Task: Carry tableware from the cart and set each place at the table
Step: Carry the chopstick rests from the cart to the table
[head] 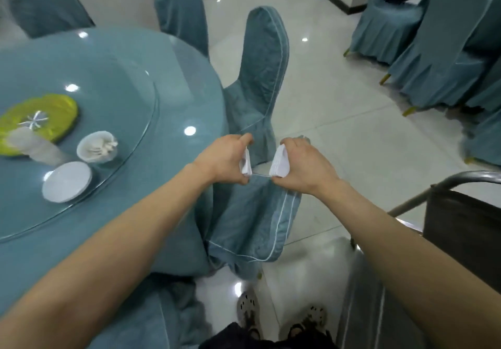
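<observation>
Round bench (176,83) on our left, cart (363,294) on our right, covered chair (252,221) below hands. Left hand (225,159) fingers curl round thin dish stack (246,165); right hand (303,161) grips thicker stack (279,161). We should likely keep both clamped and swing toward bench.

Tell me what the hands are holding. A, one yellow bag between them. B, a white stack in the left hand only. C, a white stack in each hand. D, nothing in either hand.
C: the left hand grips the left stack and the right hand grips the right stack, both white.
</observation>
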